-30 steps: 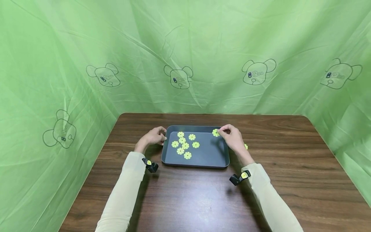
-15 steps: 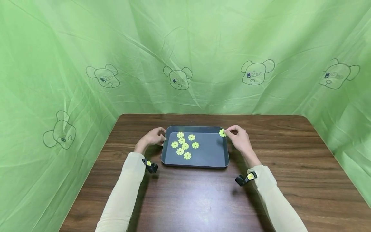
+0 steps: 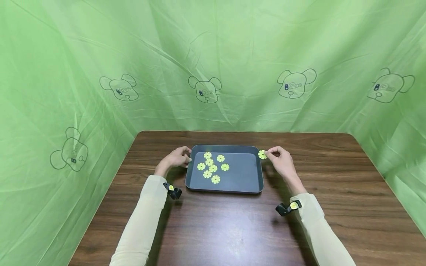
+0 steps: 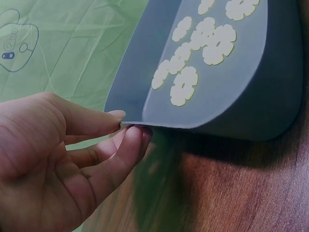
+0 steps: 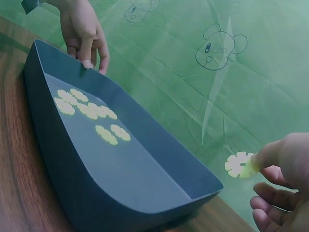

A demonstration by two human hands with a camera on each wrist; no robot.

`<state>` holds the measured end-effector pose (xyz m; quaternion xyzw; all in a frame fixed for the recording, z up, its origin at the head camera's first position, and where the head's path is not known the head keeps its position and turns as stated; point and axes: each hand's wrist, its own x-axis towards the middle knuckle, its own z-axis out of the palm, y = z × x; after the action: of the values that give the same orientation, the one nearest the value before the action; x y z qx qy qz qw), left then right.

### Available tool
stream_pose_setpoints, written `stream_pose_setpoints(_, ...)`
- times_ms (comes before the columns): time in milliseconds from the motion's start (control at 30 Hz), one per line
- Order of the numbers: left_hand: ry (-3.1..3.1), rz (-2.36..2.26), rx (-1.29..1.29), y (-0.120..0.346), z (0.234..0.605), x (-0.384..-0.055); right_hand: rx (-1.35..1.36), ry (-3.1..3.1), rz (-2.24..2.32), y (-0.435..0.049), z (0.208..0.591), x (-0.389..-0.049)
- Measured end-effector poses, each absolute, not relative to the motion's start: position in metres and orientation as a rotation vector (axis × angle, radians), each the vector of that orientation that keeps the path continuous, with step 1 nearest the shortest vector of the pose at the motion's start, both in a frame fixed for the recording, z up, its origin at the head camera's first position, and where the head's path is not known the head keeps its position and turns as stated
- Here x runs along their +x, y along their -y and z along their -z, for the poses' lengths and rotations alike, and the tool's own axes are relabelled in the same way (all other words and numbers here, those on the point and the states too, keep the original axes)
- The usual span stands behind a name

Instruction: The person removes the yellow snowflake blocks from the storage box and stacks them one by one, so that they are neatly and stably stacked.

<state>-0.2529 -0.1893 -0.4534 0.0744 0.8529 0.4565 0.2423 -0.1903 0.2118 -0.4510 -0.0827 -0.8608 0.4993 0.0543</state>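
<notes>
sleeves: two pale sleeves (image 3: pixel 138 225) are running in from the lower left and lower right of the frame, over the brown table (image 3: pixel 349 184).
tray: the dark tray (image 3: pixel 241 177) is sitting mid-frame, showing no plain shift.
loose discs: eight yellow-green discs (image 3: pixel 215 179) are lying mostly in the tray's left half, some touching; their layout is staying the same.
right hand: the right hand (image 3: pixel 282 162) is pinching one disc's edge between thumb and finger, the lower fingers curling loosely.
left hand: the left hand (image 3: pixel 176 157) is gripping the tray's left rim, fingers closing in with only the thin wall between them.
held disc: the held disc (image 3: pixel 262 154) is hanging by the tray's upper right corner, standing apart from the rim in the right wrist view.
change: over the last second the right hand is travelling rightward, bringing this disc from above the tray floor to its edge.
meaning: by judgement, the disc is leaving the tray while the left hand is steadying it; no release is showing.
backdrop: a green curtain (image 3: pixel 246 44) is hanging behind everything.
</notes>
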Motion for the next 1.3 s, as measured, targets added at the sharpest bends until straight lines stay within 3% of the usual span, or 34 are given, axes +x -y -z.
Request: stream_pose_setpoints(1300, -2.356, -1.191, 0.130, 0.185, 0.446, -0.250, -0.404, 2.867, -1.216, -0.267, 0.464, -0.168)
